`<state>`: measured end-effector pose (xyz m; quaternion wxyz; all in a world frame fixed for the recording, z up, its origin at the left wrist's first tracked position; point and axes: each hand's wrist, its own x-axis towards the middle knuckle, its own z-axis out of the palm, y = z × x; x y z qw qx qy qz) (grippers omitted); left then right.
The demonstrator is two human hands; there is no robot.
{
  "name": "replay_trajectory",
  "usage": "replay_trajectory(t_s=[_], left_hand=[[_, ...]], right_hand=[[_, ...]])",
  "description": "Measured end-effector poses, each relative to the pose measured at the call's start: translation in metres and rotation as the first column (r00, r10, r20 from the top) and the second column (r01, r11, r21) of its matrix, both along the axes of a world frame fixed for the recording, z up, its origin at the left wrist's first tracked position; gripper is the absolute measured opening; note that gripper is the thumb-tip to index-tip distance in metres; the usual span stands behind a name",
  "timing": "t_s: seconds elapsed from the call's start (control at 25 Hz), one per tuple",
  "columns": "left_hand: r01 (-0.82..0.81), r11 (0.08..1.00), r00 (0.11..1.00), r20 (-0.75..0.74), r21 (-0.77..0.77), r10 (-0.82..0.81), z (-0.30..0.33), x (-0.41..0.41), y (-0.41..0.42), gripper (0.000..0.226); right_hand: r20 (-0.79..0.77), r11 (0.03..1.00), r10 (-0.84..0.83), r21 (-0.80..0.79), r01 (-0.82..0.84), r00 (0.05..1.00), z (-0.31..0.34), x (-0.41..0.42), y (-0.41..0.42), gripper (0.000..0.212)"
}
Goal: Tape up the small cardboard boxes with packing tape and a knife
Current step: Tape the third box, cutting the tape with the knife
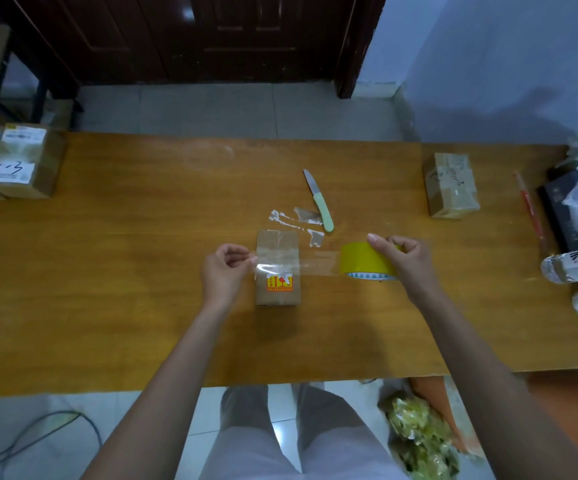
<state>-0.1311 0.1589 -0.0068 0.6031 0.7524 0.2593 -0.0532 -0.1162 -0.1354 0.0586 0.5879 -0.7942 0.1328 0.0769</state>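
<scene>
Cardboard box (278, 268) lies mid-table (107, 271) under a clear tape strip (301, 266), whose free end the left hand (225, 270) pinches just left of the box, while the right hand (407, 261) grips the yellow tape roll (363, 261) to its right, the green-handled knife (320, 202) lying just behind.
</scene>
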Motion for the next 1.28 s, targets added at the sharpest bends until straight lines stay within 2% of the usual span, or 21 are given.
replay_trajectory(t_s=[0.44,0.68,0.88,1.04,1.28], left_hand=[[-0.091,0.995,0.993,0.078,0.035,0.088,-0.022,-0.004,0.003,0.021],[-0.106,0.994,0.989,0.110,0.036,0.102,-0.015,-0.003,0.000,0.020],[0.025,0.999,1.000,0.004,-0.038,-0.025,-0.014,-0.038,-0.005,0.020],[-0.049,0.997,0.995,-0.089,-0.056,0.044,-0.022,-0.066,-0.013,0.023],[-0.121,0.991,0.993,0.013,-0.053,0.121,-0.019,-0.028,-0.003,0.024]], right_hand=[[0.023,0.998,0.014,-0.055,-0.012,1.000,-0.027,0.007,0.013,0.054],[0.004,0.998,0.004,-0.061,-0.004,1.000,-0.019,0.007,0.015,0.055],[-0.043,0.998,-0.033,-0.060,0.031,0.999,-0.016,-0.013,-0.015,0.061],[-0.125,0.999,0.021,-0.030,-0.025,0.992,-0.034,-0.043,-0.024,0.059],[-0.032,0.999,-0.042,-0.008,0.042,0.999,-0.040,-0.025,0.000,0.056]])
